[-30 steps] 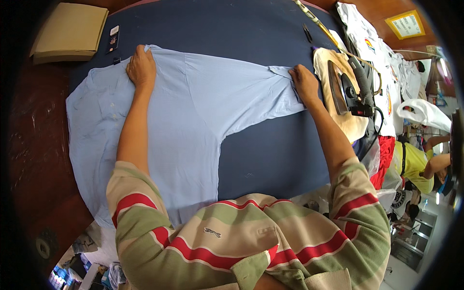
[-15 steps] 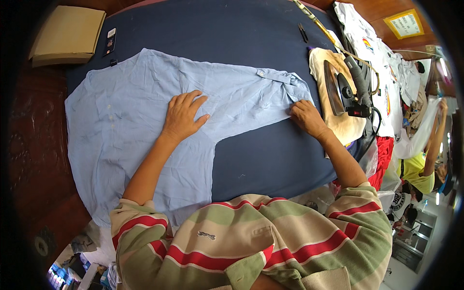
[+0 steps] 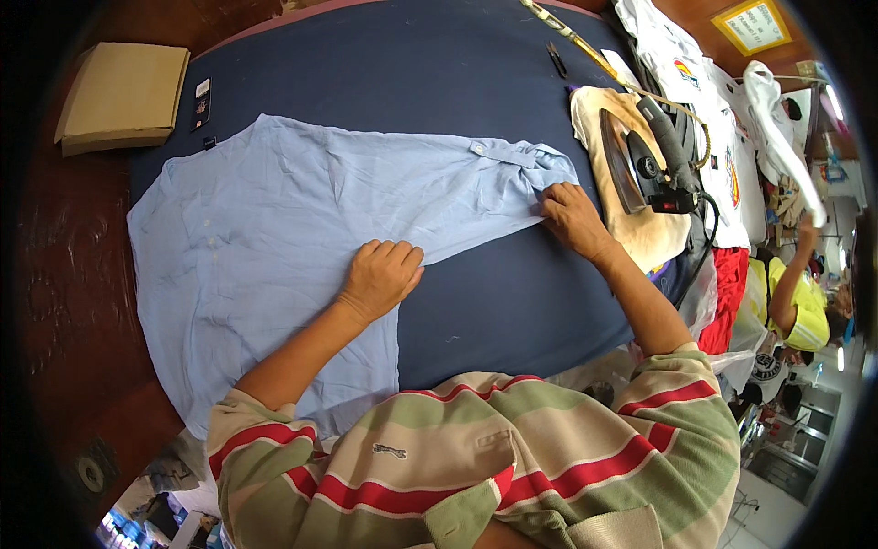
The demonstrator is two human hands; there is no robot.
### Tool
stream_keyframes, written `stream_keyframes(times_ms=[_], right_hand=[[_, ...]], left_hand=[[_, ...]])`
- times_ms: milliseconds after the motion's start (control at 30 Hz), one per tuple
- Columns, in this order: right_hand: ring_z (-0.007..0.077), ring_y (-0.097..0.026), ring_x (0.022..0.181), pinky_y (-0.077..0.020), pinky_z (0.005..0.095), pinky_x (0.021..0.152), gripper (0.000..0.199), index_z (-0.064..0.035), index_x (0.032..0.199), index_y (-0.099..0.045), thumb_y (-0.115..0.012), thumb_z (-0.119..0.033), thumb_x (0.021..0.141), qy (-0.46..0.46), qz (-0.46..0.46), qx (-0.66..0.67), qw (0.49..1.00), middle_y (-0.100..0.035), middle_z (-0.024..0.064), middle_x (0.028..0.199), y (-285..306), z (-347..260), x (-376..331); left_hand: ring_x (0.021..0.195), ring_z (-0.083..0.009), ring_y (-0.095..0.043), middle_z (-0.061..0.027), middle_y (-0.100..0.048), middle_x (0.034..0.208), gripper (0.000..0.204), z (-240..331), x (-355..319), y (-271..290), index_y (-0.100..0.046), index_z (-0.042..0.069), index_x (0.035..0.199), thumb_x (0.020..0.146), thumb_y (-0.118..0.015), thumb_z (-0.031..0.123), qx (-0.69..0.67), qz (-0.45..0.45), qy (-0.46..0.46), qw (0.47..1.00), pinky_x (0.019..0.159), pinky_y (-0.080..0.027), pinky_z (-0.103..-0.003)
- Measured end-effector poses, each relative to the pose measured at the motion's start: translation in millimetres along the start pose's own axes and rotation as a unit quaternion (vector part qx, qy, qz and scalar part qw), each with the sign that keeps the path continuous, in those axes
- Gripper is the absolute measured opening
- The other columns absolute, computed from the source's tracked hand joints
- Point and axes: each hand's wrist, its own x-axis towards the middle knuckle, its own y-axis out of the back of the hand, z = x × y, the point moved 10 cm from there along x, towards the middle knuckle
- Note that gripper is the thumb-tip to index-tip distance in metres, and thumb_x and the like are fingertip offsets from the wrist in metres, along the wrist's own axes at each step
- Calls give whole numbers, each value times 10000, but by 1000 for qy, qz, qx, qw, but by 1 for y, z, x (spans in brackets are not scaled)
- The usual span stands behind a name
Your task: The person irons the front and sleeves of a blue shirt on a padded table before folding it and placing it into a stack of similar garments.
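A light blue shirt (image 3: 274, 210) lies spread on a navy-covered table (image 3: 494, 320), its body to the left and one sleeve stretched right. Small buttons run down its front, and a buttoned tab sits near the sleeve's end. My left hand (image 3: 384, 276) is closed on the cloth at the underarm seam, its fingertips hidden. Out at the sleeve's end, my right hand (image 3: 573, 220) pinches the lower edge near the cuff. Just beyond that hand, an iron (image 3: 647, 165) rests on a folded cream cloth (image 3: 590, 114).
A cardboard box (image 3: 123, 91) stands at the far left, with a black tag (image 3: 201, 105) near it. Thread snips (image 3: 557, 60) lie at the back. White printed shirts (image 3: 668, 46) and red cloth (image 3: 728, 288) are piled right. Another person in yellow (image 3: 800, 302) handles white fabric.
My left hand has slid right and toward me, from flat and spread on the shirt to closed at the underarm. My right hand stays at the cuff. The other person's white fabric has swung up.
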Motion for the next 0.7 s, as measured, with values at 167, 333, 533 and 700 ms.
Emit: stream_keyframes(times_ms=[167, 333, 533, 700], right_hand=[[231, -509, 819, -392, 339, 733, 102, -96, 755, -515, -600, -92, 700, 14, -15, -11, 1000, -513, 38, 823, -10, 5, -7], [217, -514, 794, -386, 336, 717, 61, -114, 761, -501, -549, -105, 725, 39, -29, -52, 998, -502, 37, 799, -20, 6, -18], [254, -537, 767, -412, 329, 731, 106, -114, 827, -562, -575, -115, 722, 14, -78, -90, 993, -511, 71, 779, -14, -11, -28], [305, -562, 794, -451, 387, 705, 220, -36, 887, -574, -633, -206, 761, -198, -9, 159, 967, -569, 127, 868, 35, 23, 13]], left_hand=[[641, -171, -494, -24, -433, 666, 130, 2, 2, 0, -499, 108, 713, 679, -624, 110, -7, -3, -19, 1000, 586, -390, -307], [633, -167, -485, -19, -425, 661, 113, 9, 10, 7, -478, 124, 687, 664, -586, 99, -27, 21, -19, 999, 598, -392, -298], [747, -209, -544, -44, -523, 757, 210, 30, -1, -5, -593, 117, 873, 699, -649, 218, -140, -77, -78, 984, 683, -407, -356], [975, -261, -576, -103, -626, 1040, 362, -84, 21, 31, -610, 85, 1068, 765, -648, 281, -122, 32, 132, 983, 861, -419, -417]])
